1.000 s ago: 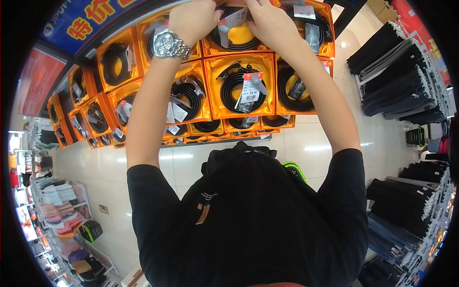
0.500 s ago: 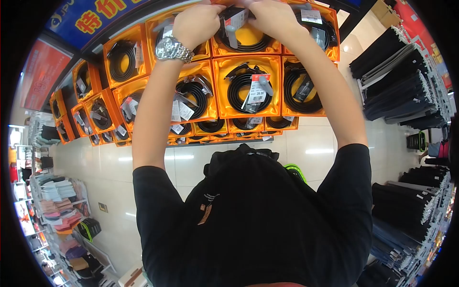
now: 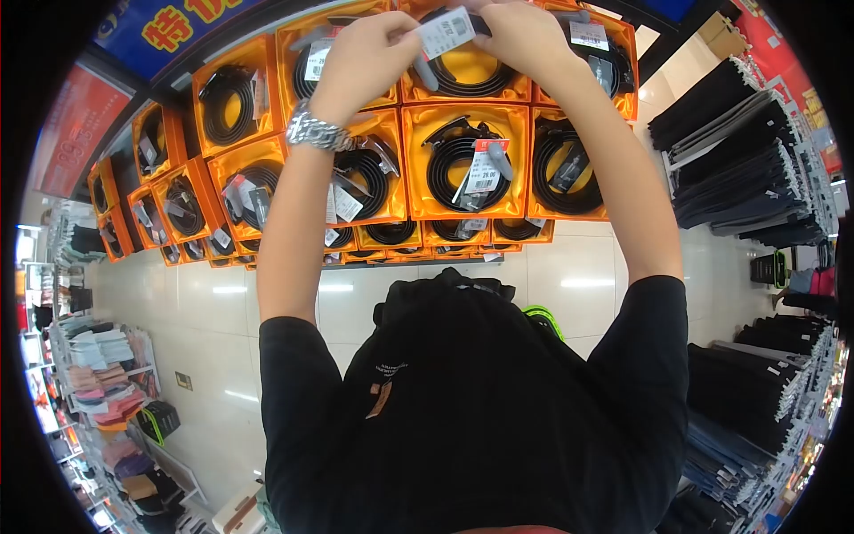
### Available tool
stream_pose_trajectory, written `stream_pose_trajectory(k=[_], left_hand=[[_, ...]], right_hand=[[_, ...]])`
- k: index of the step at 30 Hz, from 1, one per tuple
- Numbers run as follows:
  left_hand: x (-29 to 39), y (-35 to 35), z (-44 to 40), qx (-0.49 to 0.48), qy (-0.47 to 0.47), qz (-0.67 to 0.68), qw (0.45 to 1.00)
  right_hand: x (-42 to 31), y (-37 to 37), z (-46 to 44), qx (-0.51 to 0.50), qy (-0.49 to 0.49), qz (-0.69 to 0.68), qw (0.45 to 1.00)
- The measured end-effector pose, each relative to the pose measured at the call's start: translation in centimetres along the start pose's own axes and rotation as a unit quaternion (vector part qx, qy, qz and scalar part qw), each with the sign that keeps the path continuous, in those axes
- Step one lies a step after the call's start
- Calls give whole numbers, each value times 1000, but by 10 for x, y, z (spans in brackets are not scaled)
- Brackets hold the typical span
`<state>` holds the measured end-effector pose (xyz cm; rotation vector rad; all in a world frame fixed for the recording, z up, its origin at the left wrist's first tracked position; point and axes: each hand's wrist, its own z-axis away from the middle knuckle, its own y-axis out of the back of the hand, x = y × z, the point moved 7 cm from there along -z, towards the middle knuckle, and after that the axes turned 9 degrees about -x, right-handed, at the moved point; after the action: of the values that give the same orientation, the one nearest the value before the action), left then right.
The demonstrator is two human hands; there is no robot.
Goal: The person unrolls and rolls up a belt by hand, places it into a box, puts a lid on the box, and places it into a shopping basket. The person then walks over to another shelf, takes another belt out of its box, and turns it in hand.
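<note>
A white price tag (image 3: 447, 34) with a red edge stands raised over a coiled black belt (image 3: 471, 85) in an orange, satin-lined box at the top of the display. My left hand (image 3: 369, 55), wearing a metal watch on its wrist, pinches the left end of this tag. At the tag's right end is my right hand (image 3: 520, 37), its fingers curled in by the belt's upper part; what they grip is hidden. A grey security tag (image 3: 423, 73) hangs below the price tag. Directly beneath lies another boxed belt (image 3: 436, 173) with its own price tag (image 3: 485, 169).
More orange boxes (image 3: 233, 96) with coiled belts fill the tiered stand on both sides. A blue sign (image 3: 169, 36) is behind them at the upper left. Trouser racks (image 3: 725, 133) line the right; folded clothes (image 3: 107, 374) lie at the left on shelves.
The price tag has tilted up and shows more of its face between my hands. My left hand has moved slightly down and its wrist has turned. The view has shifted a little.
</note>
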<state>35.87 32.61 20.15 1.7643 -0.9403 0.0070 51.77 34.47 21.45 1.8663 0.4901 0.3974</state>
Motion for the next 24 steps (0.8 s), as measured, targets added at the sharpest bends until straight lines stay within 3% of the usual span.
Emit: stream_pose_trajectory(k=[1,3,6,9,16,18,20,22,24], left_hand=[[-14,-2,2,-2,-1,80,997],[-28,-2,6,-7,-3,199,980],[-37,3,14,-12,72,249,966],[-38,4,19,-6,113,345,932],[-42,3,23,-5,138,433,891],[-40,2,21,-16,129,436,890],[-39,2,19,-26,135,409,902],[-38,4,16,-13,138,421,896],[-43,4,14,2,143,435,889]], right_hand=[[-4,3,3,49,18,43,998],[-9,7,2,37,31,43,998],[-18,8,0,62,102,20,993],[-33,1,1,83,192,102,973],[-25,-7,0,62,177,130,974],[-17,-16,-9,-40,122,87,988],[-19,-12,-10,-4,134,92,987],[-16,-10,-12,-61,61,63,994],[-14,-8,-10,-34,50,37,997]])
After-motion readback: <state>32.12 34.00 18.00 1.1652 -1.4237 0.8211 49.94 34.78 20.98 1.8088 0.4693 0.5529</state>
